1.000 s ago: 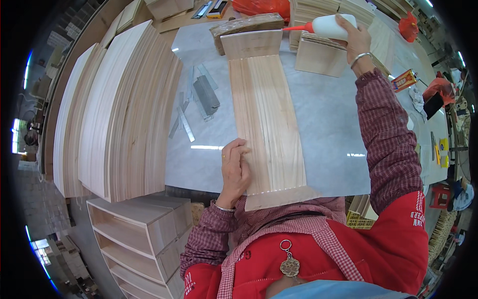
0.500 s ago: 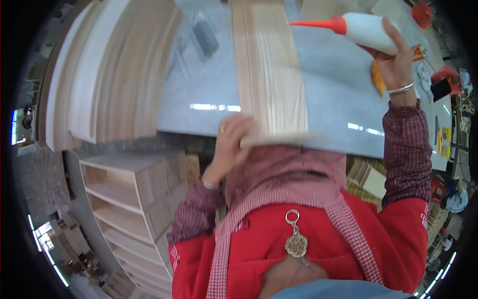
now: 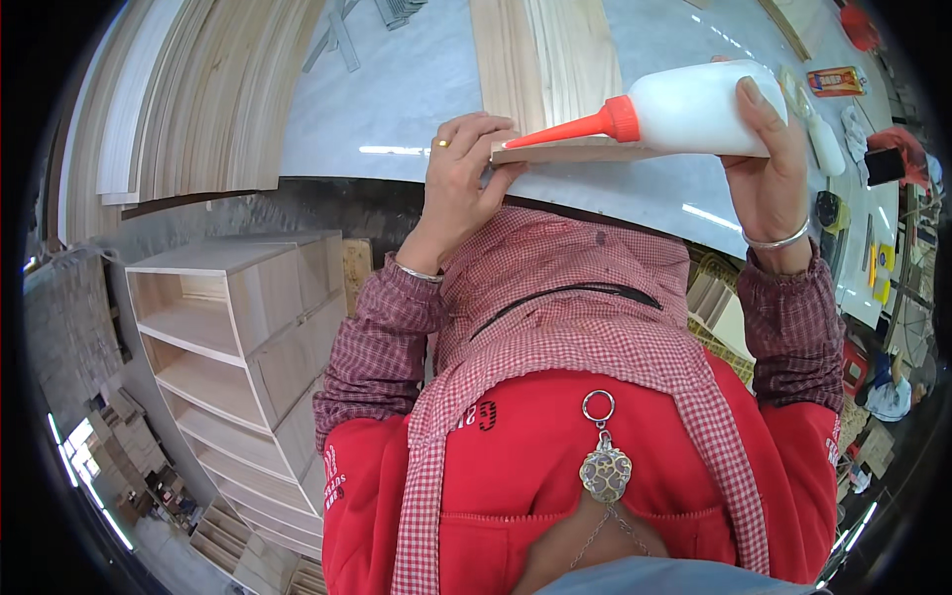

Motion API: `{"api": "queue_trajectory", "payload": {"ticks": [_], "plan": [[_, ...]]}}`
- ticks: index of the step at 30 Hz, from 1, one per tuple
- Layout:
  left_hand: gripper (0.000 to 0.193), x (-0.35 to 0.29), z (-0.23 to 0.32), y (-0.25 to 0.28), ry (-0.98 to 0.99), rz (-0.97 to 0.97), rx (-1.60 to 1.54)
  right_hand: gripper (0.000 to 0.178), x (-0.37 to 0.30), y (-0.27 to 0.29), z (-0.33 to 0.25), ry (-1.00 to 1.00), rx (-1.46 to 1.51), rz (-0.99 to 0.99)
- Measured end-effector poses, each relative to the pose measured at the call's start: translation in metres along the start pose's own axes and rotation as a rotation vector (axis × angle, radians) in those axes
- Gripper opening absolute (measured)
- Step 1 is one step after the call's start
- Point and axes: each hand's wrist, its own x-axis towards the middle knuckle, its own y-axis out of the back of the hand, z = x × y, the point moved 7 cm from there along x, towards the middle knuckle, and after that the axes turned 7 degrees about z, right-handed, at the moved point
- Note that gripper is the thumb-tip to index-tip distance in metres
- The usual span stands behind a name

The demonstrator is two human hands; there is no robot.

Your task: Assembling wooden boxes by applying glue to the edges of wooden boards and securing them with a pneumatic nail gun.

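Note:
My left hand pinches the left end of a thin wooden board, whose narrow edge faces up at the table's front edge. In my right hand is a white squeeze bottle with a long red nozzle, tilted sideways. The nozzle tip points left and rests at or just over the board's end, beside my left fingers. A white spot shows at the tip. Behind the held board, long pale wooden boards lie flat on the table; the bottle and held board hide part of them.
Stacked long boards fill the left of the grey table. Grey metal strips lie near its back. On the right are another white bottle and a phone. Open wooden cabinets stand below left.
My right hand has lowered the bottle, bringing its nozzle to the board's left end. The held board has been raised slightly with my left hand. The whole view has shifted.

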Motion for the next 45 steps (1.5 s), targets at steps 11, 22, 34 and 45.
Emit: {"api": "queue_trajectory", "payload": {"ticks": [11,22,34,45], "plan": [[0.03,-0.001,-0.003,0.001,-0.008,0.006,0.02,0.044,0.0,0.001,-0.003,0.05,-0.083,-0.003],[0.03,0.0,-0.001,0.0,-0.009,-0.003,0.03,0.041,-0.004,0.053,-0.018,0.111,-0.103,0.094],[0.033,0.001,0.004,0.0,0.01,-0.016,-0.001,0.038,-0.018,0.122,-0.028,0.164,-0.104,0.256],[0.029,-0.008,-0.003,0.01,0.146,-0.025,-0.027,0.047,-0.019,0.183,0.002,-0.005,0.167,0.392]]}}
